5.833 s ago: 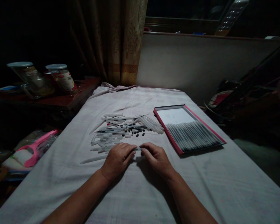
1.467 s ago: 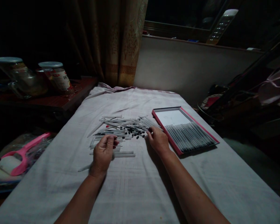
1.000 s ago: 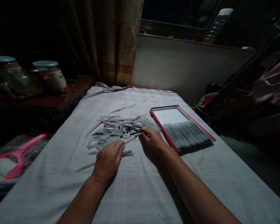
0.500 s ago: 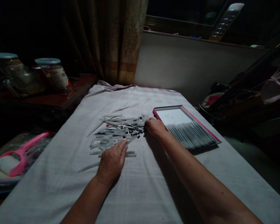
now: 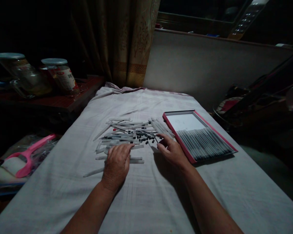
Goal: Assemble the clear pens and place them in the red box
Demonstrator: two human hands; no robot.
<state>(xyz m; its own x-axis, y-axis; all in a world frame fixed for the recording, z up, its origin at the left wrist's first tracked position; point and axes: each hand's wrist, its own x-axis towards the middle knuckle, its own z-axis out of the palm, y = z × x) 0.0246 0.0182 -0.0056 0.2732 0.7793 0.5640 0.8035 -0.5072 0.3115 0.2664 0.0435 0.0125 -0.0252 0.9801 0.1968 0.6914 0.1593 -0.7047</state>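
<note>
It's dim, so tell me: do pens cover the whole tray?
No, pens cover only the near part; the tray shows white beyond them.

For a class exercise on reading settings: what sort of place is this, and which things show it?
Probably a room in a home: a patterned curtain hangs by a dark window, a lidded jar stands on a reddish side table, and a pale cloth lies under the thin tubes.

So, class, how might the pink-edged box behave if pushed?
The pink-edged box probably won't tip, being wide and shallow. Its straight walls suggest it's fairly stiff. The slim pens inside might slide, covering only its near part.
</note>
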